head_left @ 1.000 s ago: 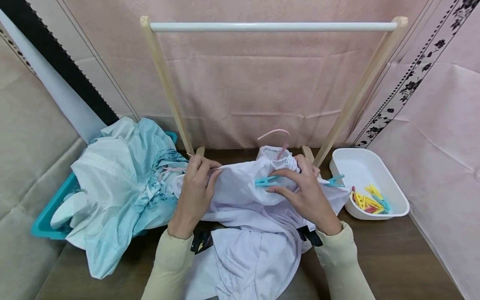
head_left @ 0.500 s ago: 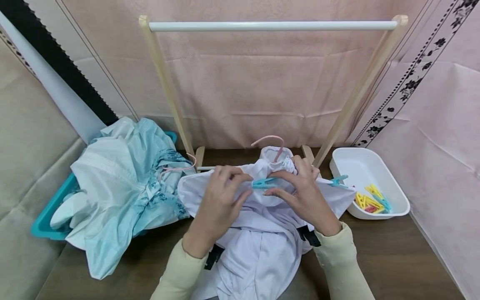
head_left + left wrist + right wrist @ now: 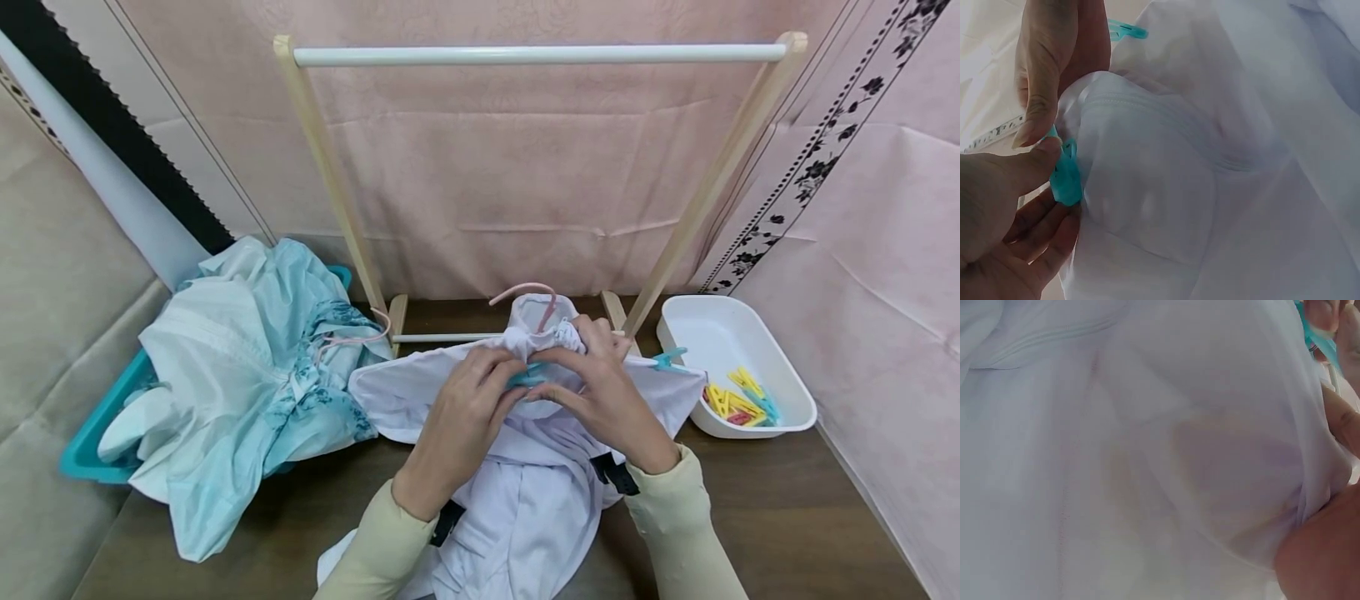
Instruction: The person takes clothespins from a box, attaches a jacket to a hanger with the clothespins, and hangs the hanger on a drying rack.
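Observation:
A white garment [image 3: 517,500] lies spread on a pink hanger [image 3: 552,302], whose hook rises from the neck opening. My left hand [image 3: 468,408] and right hand [image 3: 600,383] meet at the garment's upper part, both pinching a turquoise clothespin [image 3: 528,377]. In the left wrist view the clothespin [image 3: 1066,178] sits by the garment's edge, its far end partly covered by fingers. Another turquoise clothespin [image 3: 670,357] is clipped at the right shoulder of the garment. White cloth [image 3: 1210,456] fills most of the right wrist view, gathered beside my right hand.
A wooden rack with a white top bar [image 3: 540,56] stands behind the garment. At left, a teal basket [image 3: 97,454] overflows with pale blue clothing [image 3: 232,358] and a pink hanger hook. To the right, a white tub [image 3: 787,358] holds several yellow, red and turquoise clothespins [image 3: 738,404].
My left hand has let go of the garment's left shoulder and moved right to the clothespin in my right hand. The garment's left sleeve now lies flat, and the pink hook has shifted slightly left.

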The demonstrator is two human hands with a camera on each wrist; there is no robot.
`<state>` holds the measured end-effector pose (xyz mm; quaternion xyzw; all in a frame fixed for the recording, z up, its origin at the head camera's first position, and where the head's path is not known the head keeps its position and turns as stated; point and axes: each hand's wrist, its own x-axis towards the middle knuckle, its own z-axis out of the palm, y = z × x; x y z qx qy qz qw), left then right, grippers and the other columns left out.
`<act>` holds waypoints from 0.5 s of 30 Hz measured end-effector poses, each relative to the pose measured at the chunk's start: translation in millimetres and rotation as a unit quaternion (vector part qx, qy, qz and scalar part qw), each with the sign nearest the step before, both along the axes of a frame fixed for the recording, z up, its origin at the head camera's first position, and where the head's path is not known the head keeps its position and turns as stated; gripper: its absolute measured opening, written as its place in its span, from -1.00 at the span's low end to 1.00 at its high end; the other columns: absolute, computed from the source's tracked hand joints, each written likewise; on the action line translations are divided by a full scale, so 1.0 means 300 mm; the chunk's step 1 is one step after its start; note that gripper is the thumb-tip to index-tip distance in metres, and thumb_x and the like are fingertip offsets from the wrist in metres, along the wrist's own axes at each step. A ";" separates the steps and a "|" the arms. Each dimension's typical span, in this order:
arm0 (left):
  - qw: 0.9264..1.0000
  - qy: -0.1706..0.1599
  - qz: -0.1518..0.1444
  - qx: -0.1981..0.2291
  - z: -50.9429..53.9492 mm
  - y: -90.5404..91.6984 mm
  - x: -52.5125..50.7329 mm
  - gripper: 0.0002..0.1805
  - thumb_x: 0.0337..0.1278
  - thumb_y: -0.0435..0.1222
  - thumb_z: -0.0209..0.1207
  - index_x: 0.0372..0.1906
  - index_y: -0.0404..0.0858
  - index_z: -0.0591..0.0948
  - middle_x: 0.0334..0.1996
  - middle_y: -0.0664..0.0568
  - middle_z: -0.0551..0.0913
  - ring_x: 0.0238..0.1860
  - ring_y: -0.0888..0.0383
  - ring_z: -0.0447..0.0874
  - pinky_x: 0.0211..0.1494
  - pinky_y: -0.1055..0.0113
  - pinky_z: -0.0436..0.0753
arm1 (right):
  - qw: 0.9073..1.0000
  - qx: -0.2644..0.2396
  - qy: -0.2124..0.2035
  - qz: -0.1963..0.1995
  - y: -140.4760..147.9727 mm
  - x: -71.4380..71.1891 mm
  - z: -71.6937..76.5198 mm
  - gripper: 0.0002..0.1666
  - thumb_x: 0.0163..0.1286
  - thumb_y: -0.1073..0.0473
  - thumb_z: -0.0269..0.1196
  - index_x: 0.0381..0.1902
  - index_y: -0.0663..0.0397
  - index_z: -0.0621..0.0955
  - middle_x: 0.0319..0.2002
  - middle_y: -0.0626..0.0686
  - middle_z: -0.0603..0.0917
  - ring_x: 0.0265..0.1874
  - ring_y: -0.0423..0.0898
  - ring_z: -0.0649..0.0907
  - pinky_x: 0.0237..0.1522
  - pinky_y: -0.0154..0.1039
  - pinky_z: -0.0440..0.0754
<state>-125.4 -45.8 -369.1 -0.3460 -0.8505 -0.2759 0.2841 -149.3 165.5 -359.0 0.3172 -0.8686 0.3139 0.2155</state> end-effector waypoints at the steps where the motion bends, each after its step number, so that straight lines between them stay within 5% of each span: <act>1: 1.000 -0.001 -0.001 -0.001 -0.001 0.001 0.001 -0.83 0.36 -0.30 0.27 -0.02 -0.23 0.65 -0.01 0.02 0.62 0.05 0.12 0.61 0.19 0.30 0.62 | 1.000 0.000 0.002 0.002 -0.001 0.000 0.000 -0.56 0.04 0.05 0.58 -0.08 -0.07 0.78 0.11 0.10 0.54 -0.05 -0.01 0.35 -0.03 0.09 0.03; 10: 0.999 -0.041 -0.006 0.007 -0.008 0.011 0.003 -0.89 0.32 -0.38 0.29 -0.14 -0.21 0.59 -0.15 0.05 0.62 0.00 0.13 0.64 0.11 0.30 0.65 | 1.000 0.006 0.011 0.012 -0.007 -0.008 -0.009 -0.58 0.06 -0.01 0.57 -0.09 -0.11 0.78 0.12 0.09 0.54 -0.09 -0.03 0.35 -0.07 0.00 0.05; 15: 0.997 -0.054 -0.032 0.035 0.007 -0.011 0.003 -0.81 0.33 -0.35 0.29 -0.03 -0.24 0.58 -0.11 0.03 0.63 -0.04 0.15 0.62 0.07 0.31 0.66 | 1.000 -0.004 0.016 0.006 0.006 -0.012 -0.009 -0.50 0.27 -0.34 0.29 -0.07 -0.15 0.76 0.03 0.08 0.52 -0.13 -0.04 0.32 -0.10 -0.01 0.03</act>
